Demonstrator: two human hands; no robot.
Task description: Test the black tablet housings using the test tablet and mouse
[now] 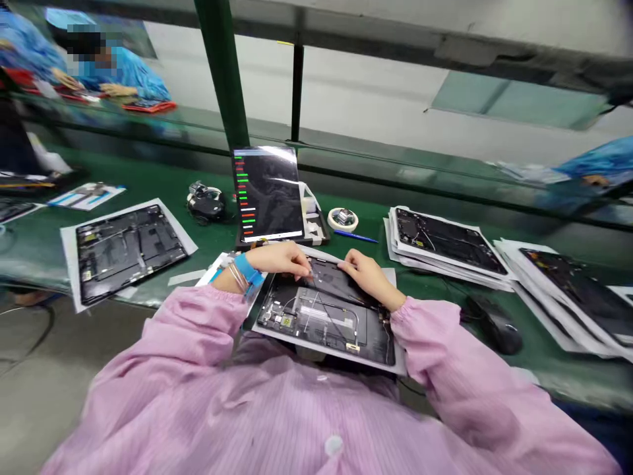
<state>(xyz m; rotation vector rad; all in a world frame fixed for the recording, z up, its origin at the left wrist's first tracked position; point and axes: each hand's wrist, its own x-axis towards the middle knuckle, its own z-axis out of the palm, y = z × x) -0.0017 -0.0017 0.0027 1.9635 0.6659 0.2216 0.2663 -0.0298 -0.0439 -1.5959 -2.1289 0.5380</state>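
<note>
An opened black tablet or laptop shell (368,333), with cables and small boards showing inside, lies on a white sheet in front of my body. My left hand (284,258), wearing a blue wrist strap (253,277), reaches over its far left part. Its thumb and fingertips are pinched together just over the shell; what is between them is too small to make out. My right hand (364,272) grips the far edge of the shell near the right side, thumb on top, the other fingers partly hidden.
A lit screen (270,194) stands behind the shell, beside a tape roll (343,218) and a blue pen (356,236). Another opened shell (131,247) lies left. Stacked shells (448,244) and a black mouse (494,324) are right. A co-worker (133,72) sits across.
</note>
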